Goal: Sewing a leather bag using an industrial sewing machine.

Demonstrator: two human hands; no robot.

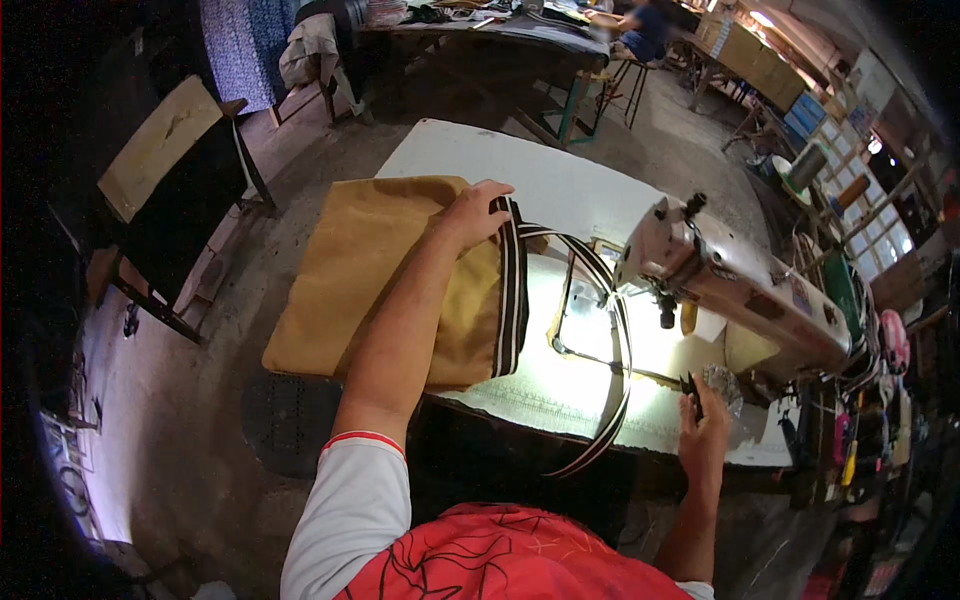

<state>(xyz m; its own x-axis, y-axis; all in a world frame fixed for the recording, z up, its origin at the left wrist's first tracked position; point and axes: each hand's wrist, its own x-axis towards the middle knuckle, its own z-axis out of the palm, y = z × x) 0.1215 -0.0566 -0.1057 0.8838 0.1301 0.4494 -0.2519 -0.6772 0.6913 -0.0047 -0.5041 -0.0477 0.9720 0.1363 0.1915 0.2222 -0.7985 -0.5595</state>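
My left hand rests on the top edge of a tan canvas bag, gripping it where the black-and-cream striped trim runs down its side. The bag lies on the left part of the white sewing table and hangs over its left edge. A striped strap loops from the bag across the lit table toward the front edge. My right hand sits at the table's front right, closed around small dark scissors. The sewing machine stands between the hands, to the right.
A wooden chair stands left on the concrete floor. Behind is a long work table with cloth piles, a stool and a seated person. Thread cones and tools crowd the right side.
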